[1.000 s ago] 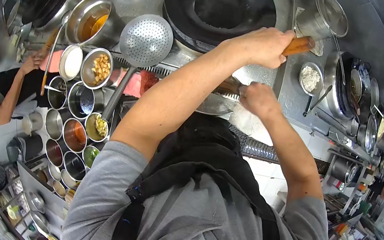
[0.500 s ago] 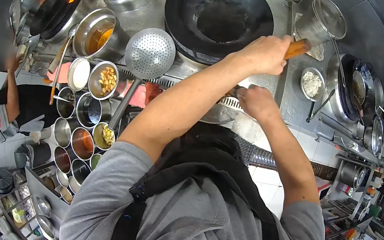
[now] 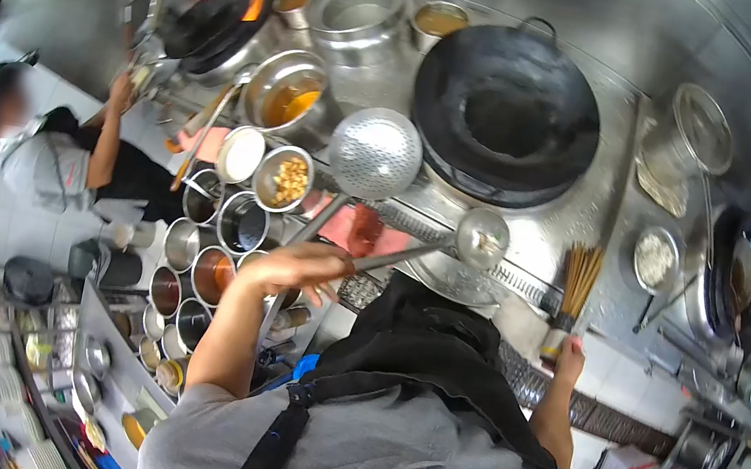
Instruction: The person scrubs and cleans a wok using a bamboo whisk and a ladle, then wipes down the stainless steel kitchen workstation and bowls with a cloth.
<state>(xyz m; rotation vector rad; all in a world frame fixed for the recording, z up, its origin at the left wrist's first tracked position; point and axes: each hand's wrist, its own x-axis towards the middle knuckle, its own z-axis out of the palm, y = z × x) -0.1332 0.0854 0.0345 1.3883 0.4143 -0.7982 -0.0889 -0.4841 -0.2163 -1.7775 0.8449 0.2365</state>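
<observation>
My right hand (image 3: 570, 359) is closed around the banded base of a bamboo wok brush (image 3: 582, 279), its bristles pointing up beside the stove edge. My left hand (image 3: 298, 271) has its fingers apart at the lower end of a ladle's handle (image 3: 392, 255). The ladle's bowl (image 3: 482, 239) rests near the front of the stove, just below a large black wok (image 3: 504, 122). Inside, the wok looks dark and wet. A perforated skimmer (image 3: 375, 153) lies left of the wok, its handle running down under my left hand.
Pots of sauce (image 3: 215, 275) and a bowl of fried pieces (image 3: 286, 178) crowd my left. Orange liquid fills a pot (image 3: 287, 100) behind them. A flame (image 3: 254, 3) rises by another wok, where a person (image 3: 61, 152) works. Right stand a strainer (image 3: 701, 130) and a bowl of white food (image 3: 655, 259).
My left hand has come back from over the wok to the left. My right hand has moved right with the brush, now upright. The whole view has shifted.
</observation>
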